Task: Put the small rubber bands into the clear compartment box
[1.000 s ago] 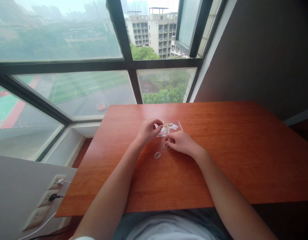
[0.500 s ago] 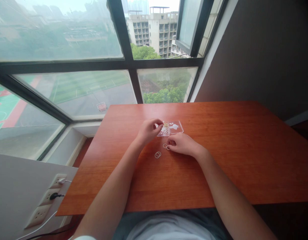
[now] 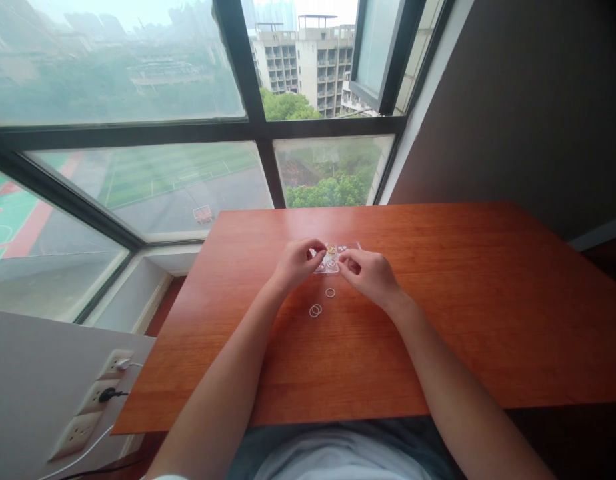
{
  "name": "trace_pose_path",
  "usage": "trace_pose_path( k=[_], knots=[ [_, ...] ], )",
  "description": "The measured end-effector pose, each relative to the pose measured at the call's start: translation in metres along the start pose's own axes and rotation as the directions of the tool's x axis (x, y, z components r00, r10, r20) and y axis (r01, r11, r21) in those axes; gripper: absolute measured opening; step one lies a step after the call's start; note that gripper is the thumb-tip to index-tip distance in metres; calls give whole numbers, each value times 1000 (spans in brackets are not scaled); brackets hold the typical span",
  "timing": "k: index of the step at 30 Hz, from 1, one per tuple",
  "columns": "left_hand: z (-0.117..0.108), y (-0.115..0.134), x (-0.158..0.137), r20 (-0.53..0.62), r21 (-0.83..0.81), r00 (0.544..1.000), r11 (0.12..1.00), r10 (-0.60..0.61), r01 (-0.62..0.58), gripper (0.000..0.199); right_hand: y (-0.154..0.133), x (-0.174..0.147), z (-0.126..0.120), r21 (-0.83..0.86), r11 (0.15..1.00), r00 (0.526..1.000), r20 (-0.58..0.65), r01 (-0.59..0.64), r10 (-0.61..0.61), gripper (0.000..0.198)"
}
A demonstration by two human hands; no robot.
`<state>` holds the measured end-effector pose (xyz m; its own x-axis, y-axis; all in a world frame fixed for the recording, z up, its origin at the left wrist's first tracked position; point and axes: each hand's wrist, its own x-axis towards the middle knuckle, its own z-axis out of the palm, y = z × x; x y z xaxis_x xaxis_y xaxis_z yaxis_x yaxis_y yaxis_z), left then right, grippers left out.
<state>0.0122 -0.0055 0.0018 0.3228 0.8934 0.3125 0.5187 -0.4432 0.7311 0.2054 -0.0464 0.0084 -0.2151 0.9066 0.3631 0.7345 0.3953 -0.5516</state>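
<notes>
A small clear plastic box (image 3: 330,271) with its lid (image 3: 355,247) folded open to the right lies on the table. White and gold rings (image 3: 331,251) lie inside it. My left hand (image 3: 299,261) is closed at the box's left side, thumb and forefinger pinched over its edge; its grip is partly hidden. My right hand (image 3: 371,272) hovers over the box's right part, covering much of the lid, fingertips pinched on a white ring that is barely visible. Nearer me, one white ring (image 3: 330,293) lies alone, and two overlapping white rings (image 3: 315,311) lie just beyond it.
The brown wooden table (image 3: 468,320) stretches to both sides, its far edge against the window frame (image 3: 265,167). A grey wall (image 3: 528,113) stands on the right. Low on the left are wall sockets (image 3: 95,393) with plugs and cables.
My right hand has moved up and away from me to the box, and one of the two nearby rings has left the table with it. My left hand stays in place.
</notes>
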Motion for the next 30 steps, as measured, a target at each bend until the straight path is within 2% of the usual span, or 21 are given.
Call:
trace_pose_path(
  k=[4,8,12,18,22,26,30],
  knots=[
    [0,6,0,38,-90,999,995,-37,40,21,2,1,0,-40,999,999,-25,-21,20,12],
    [3,17,-2,145,-220,988,973,-43,74,30,4,1,2,-63,998,999,-40,-23,20,13],
    [7,25,-3,193,-239,980,966,-50,97,23,5,1,3,-79,997,999,-35,-11,8,13],
    [9,27,-3,171,-227,984,969,-53,92,19,4,1,2,-84,996,999,-34,-13,10,13],
    [6,21,-1,84,-208,994,975,-67,83,20,5,1,0,-78,997,999,-44,-25,22,13],
    [4,12,1,-20,-178,995,979,-102,97,21,5,1,1,-91,996,999,31,-20,23,11],
    [5,9,1,-55,-161,993,983,-104,94,23,3,1,2,-100,995,995,103,-3,14,11]
  ],
)
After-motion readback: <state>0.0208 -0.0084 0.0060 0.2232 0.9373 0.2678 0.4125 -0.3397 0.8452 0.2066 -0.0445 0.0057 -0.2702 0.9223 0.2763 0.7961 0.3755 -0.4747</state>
